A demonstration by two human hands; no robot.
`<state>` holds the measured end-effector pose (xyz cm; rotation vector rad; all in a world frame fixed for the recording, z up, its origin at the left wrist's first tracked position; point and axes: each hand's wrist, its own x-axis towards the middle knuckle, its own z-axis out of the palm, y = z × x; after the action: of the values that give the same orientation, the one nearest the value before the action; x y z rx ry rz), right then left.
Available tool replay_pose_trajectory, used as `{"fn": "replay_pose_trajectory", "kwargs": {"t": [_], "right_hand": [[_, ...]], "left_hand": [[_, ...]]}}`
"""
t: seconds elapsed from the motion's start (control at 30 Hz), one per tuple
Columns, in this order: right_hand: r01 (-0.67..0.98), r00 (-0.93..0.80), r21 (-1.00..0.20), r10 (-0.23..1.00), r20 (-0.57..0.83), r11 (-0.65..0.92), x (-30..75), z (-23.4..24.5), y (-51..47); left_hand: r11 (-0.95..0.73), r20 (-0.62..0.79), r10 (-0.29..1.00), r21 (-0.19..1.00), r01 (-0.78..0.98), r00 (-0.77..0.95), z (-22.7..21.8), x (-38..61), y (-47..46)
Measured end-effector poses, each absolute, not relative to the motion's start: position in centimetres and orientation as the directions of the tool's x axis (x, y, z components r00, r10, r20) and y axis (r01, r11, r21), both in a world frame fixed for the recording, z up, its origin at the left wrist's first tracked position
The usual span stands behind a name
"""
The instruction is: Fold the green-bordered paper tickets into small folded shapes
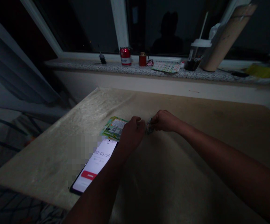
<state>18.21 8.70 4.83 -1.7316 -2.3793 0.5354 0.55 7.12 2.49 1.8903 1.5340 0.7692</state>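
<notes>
Over the middle of the table, my right hand (pixel 164 120) pinches a small, crumpled-looking piece with dark and light print (pixel 149 126), perhaps folded paper or foil. Its exact kind is too dim to make out. My left hand (pixel 135 129) is curled at the piece's left side, its fingers closed against it and partly hidden. A green and yellow printed packet or card (pixel 114 128) with a square code lies just left of my left hand. Below that, a lit phone (pixel 97 165) shows a running timer, partly covered by my left forearm.
Along the granite windowsill (pixel 83 66) stand a red can (pixel 125 56), a small red jar (pixel 142 59), a printed sheet (pixel 166 66), a lidded cup with a straw (pixel 195 54) and a tall leaning cardboard tube (pixel 228 37). The table (pixel 44 155) ends at the left, beside a grey curtain (pixel 16 62).
</notes>
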Motion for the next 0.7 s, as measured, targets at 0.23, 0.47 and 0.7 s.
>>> {"fn": "replay_pose_trajectory", "kwargs": {"t": [0.23, 0.47, 0.7], "right_hand": [[0.930, -0.308, -0.273, 0.927, -0.213, 0.246, 17.9, 4.0, 8.7], [0.949, -0.285, -0.209, 0.924, -0.254, 0.235, 17.4, 3.5, 8.6], [0.960, -0.254, -0.186, 0.935, -0.246, 0.211, 16.8, 3.6, 8.7]], "left_hand": [[-0.214, 0.061, 0.968, 0.701, 0.681, 0.242, 2.3, 0.8, 6.7], [-0.290, 0.060, 0.941, 0.655, 0.698, 0.334, 1.3, 1.1, 6.6], [-0.463, 0.079, 0.849, 0.588, 0.663, 0.522, -0.1, 1.6, 6.4]]}}
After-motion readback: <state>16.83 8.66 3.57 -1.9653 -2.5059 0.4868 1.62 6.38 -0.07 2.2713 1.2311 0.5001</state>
